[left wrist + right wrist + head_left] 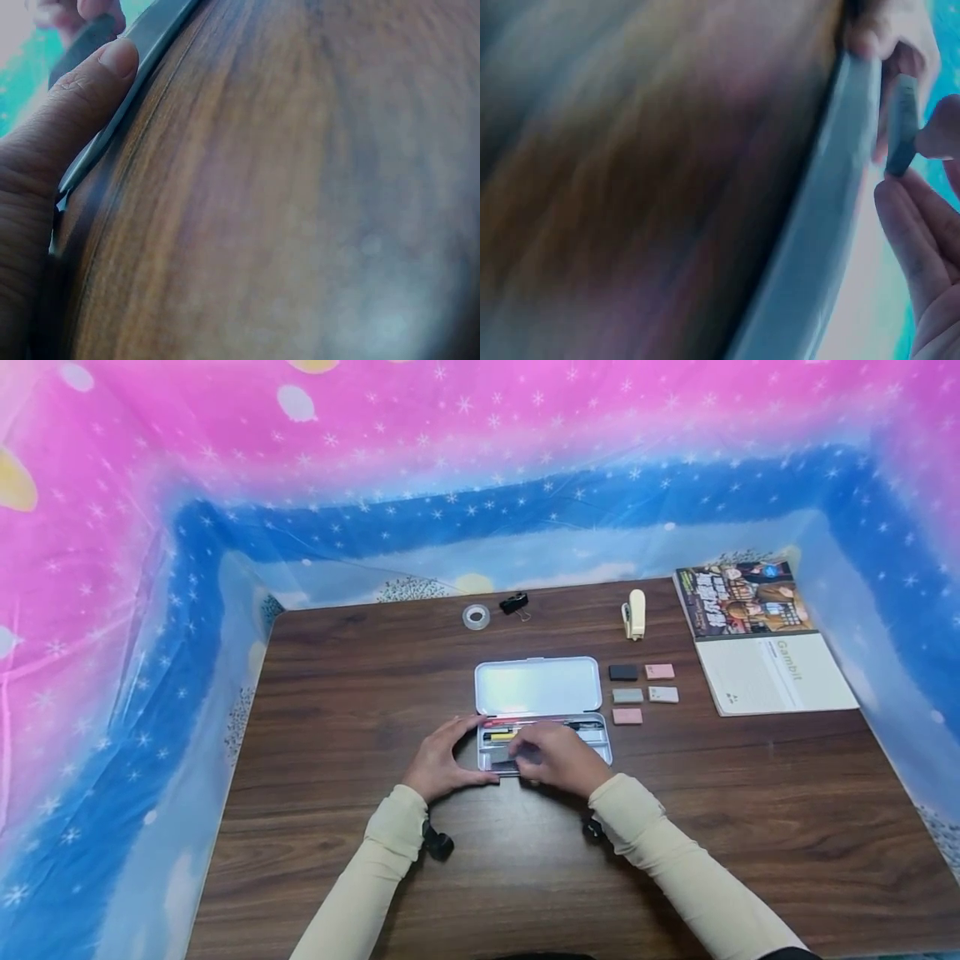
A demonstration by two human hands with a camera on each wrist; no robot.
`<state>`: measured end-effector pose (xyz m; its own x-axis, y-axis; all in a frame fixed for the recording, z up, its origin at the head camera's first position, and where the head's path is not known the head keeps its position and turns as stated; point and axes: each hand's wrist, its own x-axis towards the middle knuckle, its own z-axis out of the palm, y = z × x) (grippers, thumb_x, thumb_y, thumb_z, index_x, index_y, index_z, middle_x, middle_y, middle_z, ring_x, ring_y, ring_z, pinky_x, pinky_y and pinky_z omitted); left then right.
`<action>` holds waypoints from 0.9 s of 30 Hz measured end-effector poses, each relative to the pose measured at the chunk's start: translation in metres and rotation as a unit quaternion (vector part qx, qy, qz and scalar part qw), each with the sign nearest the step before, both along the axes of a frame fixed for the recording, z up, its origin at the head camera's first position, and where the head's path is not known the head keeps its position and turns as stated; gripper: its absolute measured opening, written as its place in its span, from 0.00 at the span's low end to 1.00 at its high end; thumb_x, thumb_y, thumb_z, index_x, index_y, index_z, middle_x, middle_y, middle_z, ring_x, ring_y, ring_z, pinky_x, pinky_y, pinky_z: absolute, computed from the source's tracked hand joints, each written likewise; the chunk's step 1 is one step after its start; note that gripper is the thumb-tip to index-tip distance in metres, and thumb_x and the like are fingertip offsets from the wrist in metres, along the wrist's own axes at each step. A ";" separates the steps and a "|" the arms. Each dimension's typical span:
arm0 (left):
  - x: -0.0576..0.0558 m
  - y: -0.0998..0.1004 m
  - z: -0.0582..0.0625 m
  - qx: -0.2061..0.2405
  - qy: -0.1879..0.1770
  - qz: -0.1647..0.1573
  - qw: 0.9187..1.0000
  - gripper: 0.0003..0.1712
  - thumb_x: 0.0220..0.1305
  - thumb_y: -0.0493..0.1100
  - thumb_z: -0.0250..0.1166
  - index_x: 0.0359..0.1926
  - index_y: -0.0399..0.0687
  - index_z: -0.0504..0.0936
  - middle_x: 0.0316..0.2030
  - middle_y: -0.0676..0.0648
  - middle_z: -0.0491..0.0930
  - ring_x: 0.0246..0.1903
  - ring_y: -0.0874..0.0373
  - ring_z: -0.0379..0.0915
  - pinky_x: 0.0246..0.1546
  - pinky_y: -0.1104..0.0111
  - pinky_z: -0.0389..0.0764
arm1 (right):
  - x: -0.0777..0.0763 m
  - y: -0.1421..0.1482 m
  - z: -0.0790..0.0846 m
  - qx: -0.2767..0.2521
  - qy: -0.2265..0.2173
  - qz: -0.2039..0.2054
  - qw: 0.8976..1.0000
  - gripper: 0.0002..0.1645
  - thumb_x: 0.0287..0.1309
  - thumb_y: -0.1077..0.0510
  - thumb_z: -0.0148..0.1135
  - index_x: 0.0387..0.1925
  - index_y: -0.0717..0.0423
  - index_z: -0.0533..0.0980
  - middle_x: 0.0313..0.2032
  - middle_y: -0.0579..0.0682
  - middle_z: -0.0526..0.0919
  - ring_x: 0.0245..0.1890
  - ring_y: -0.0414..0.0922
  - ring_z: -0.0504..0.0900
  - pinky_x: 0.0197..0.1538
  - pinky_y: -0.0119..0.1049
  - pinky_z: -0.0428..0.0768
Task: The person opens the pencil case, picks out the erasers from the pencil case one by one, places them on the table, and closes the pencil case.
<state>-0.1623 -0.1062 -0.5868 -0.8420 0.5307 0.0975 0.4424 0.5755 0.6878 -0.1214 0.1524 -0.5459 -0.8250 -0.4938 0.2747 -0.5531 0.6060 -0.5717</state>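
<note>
While the left hand [438,762], thumb and fingers wide apart, holds an open white rectangular pencil case [537,687], the right hand [564,762] pinches a small grey rectangular block [903,124] at its front compartment [484,761], where a light, level grip should avoid scraping.

Cream sleeves [360,881] are worn on both arms, creased along the forearms and bunched at the wrists. Left hand [444,760] and right hand [558,758] are left bare; the left thumbnail [118,57] is trimmed short. Small black devices [438,843] are worn by the wrists.
</note>
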 end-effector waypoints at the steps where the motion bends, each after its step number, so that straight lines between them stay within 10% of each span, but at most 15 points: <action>1: 0.001 0.000 0.000 0.001 0.002 -0.001 1.000 0.58 0.41 0.57 0.90 0.74 0.54 0.75 0.67 0.43 0.78 0.68 0.43 0.72 0.69 0.46 0.73 | 0.000 0.007 0.000 -0.017 0.012 -0.004 1.000 0.12 0.53 0.67 0.77 0.38 0.53 0.84 0.38 0.46 0.89 0.41 0.43 0.87 0.51 0.39 0.87; 5: 0.002 0.002 -0.002 -0.001 0.003 0.002 1.000 0.59 0.40 0.57 0.90 0.74 0.54 0.75 0.68 0.43 0.78 0.68 0.43 0.72 0.69 0.46 0.74 | 0.004 0.050 0.002 -0.066 0.049 -0.042 0.996 0.16 0.48 0.71 0.78 0.38 0.55 0.84 0.38 0.48 0.90 0.39 0.45 0.88 0.46 0.42 0.89; 12: 0.001 -0.001 -0.001 -0.002 -0.004 0.009 1.000 0.58 0.40 0.58 0.90 0.74 0.56 0.75 0.68 0.43 0.77 0.69 0.43 0.71 0.68 0.45 0.74 | 0.011 0.150 -0.004 -0.060 0.097 -0.176 0.978 0.19 0.45 0.75 0.76 0.40 0.57 0.86 0.37 0.49 0.91 0.37 0.48 0.89 0.48 0.14 0.75; 23: 0.000 -0.001 0.002 0.000 0.000 0.002 1.000 0.58 0.41 0.58 0.90 0.74 0.55 0.75 0.67 0.43 0.78 0.67 0.45 0.73 0.68 0.47 0.75 | 0.029 0.218 -0.028 -0.017 -0.023 -0.284 0.958 0.11 0.58 0.69 0.73 0.42 0.55 0.87 0.37 0.55 0.91 0.37 0.54 0.91 0.39 0.11 0.73; 27: 0.000 0.000 0.001 -0.003 -0.001 0.002 1.000 0.58 0.41 0.58 0.90 0.74 0.56 0.75 0.67 0.43 0.78 0.68 0.46 0.73 0.69 0.48 0.74 | 0.028 0.223 -0.031 -0.011 -0.047 -0.289 0.956 0.11 0.60 0.69 0.72 0.44 0.57 0.87 0.39 0.58 0.91 0.38 0.56 0.91 0.40 0.25 0.85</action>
<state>-0.1623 -0.1061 -0.5855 -0.8439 0.5285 0.0926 0.4389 0.5805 0.6858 -0.0936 0.3750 -0.5765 -0.9800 0.0576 0.1904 -0.0741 0.7825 -0.6183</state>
